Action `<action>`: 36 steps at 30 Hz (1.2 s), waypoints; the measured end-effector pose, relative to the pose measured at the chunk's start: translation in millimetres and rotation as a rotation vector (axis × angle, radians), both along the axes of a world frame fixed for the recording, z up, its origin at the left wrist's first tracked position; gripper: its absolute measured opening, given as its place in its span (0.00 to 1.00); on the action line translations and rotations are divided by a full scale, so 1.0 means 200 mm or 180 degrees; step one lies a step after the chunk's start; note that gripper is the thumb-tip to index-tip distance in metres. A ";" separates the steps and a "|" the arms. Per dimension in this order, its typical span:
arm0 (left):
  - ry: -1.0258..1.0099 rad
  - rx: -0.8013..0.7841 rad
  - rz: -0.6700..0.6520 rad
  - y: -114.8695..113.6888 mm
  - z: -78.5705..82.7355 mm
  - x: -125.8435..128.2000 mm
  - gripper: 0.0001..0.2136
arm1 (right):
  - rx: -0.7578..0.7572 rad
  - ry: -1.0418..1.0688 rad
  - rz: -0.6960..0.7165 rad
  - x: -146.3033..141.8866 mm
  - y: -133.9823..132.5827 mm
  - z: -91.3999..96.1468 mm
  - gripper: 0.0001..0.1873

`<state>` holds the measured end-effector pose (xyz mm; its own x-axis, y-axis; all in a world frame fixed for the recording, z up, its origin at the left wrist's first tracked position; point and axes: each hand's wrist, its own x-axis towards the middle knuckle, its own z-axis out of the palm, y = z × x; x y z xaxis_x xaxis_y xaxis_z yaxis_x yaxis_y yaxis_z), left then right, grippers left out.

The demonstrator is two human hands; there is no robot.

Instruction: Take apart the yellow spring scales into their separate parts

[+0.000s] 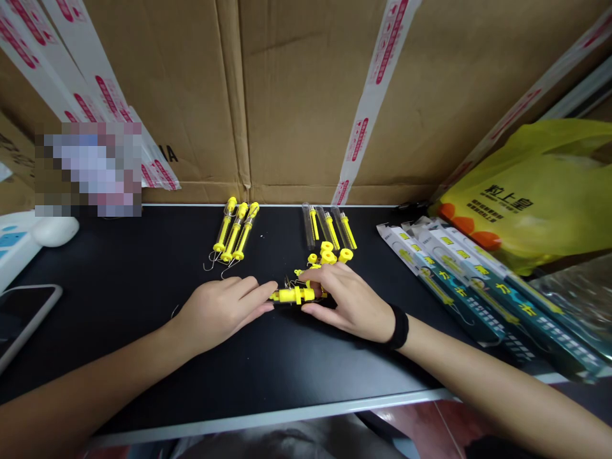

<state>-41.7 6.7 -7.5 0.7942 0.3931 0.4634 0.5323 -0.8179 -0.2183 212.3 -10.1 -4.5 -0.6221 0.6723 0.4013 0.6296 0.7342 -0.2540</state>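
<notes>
On the black table (268,376), near the middle, I see the yellow part (288,295) lying sideways between two hands. The left hand (222,309) pinches one end, and the right hand (354,299) looks to be gripping the other. I think the part could slip and pop out if one hand pushes crooked, because it looks smooth. The right hand is just beside the loose caps (329,258), so a bump could send some rolling. Farther back, a knock could roll the clear tubes (329,231) too.
</notes>
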 end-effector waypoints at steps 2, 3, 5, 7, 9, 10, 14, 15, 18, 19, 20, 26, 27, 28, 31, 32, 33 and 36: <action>-0.0009 -0.0010 -0.0002 0.00 0.00 0.00 0.13 | -0.0066 -0.0072 0.0013 0.00 0.00 0.00 0.15; -0.0010 -0.0021 0.0000 0.00 0.00 0.00 0.13 | -0.0057 -0.0104 0.0025 0.00 0.00 0.01 0.13; 0.0001 -0.0041 0.0008 0.00 0.00 0.00 0.13 | 0.0008 -0.0130 0.0031 -0.01 0.00 0.00 0.10; 0.0016 -0.0044 0.0009 0.00 0.00 0.00 0.13 | 0.0083 -0.0111 0.0034 -0.01 0.00 0.00 0.09; 0.0023 -0.0038 0.0023 0.01 0.00 0.00 0.13 | 0.0130 -0.0081 0.0034 -0.01 0.00 -0.01 0.08; 0.0024 -0.0041 0.0025 0.01 0.00 0.00 0.13 | 0.0133 -0.0070 0.0042 -0.01 0.00 -0.01 0.08; -0.0003 -0.0044 0.0021 0.00 0.00 0.00 0.13 | -0.0017 -0.0070 0.0046 0.00 0.00 -0.01 0.16; -0.0009 -0.0042 0.0014 0.00 0.00 0.00 0.13 | -0.0064 -0.0095 0.0043 0.00 0.00 0.00 0.17; 0.0004 -0.0037 0.0009 0.00 0.00 0.00 0.13 | -0.0088 -0.0197 0.0038 0.00 0.00 0.00 0.13; 0.0012 -0.0034 0.0005 0.00 0.00 0.00 0.13 | -0.0058 -0.0213 0.0035 0.00 0.00 0.00 0.12; 0.0022 -0.0034 0.0003 0.00 -0.01 0.00 0.13 | -0.0019 -0.0212 0.0037 -0.01 0.00 0.00 0.11; 0.0027 -0.0024 0.0019 0.00 0.00 -0.01 0.13 | 0.0101 -0.0105 0.0027 -0.01 0.00 0.00 0.09; 0.0026 -0.0022 0.0021 0.00 0.00 0.00 0.13 | 0.0078 -0.0099 0.0025 -0.01 0.00 0.00 0.10; 0.0024 -0.0020 0.0012 0.00 0.00 0.00 0.13 | 0.0048 -0.0097 0.0027 -0.01 0.00 0.00 0.12; 0.0018 -0.0011 -0.0004 0.00 0.00 0.00 0.13 | -0.0064 -0.0114 0.0042 0.00 0.00 0.01 0.16; 0.0021 -0.0012 0.0000 0.00 0.00 0.00 0.13 | -0.0078 -0.0125 0.0045 0.00 0.00 0.01 0.16; 0.0032 -0.0018 0.0010 0.00 0.00 0.00 0.13 | -0.0076 -0.0135 0.0049 -0.01 0.00 0.01 0.15; 0.0076 -0.0041 0.0042 0.00 0.00 0.00 0.13 | 0.0015 -0.0135 0.0043 -0.01 0.00 0.00 0.11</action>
<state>-42.6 6.9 -7.6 0.7997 0.4094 0.4392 0.5378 -0.8137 -0.2206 210.8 -9.5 -4.0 -0.6475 0.6619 0.3776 0.6298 0.7438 -0.2239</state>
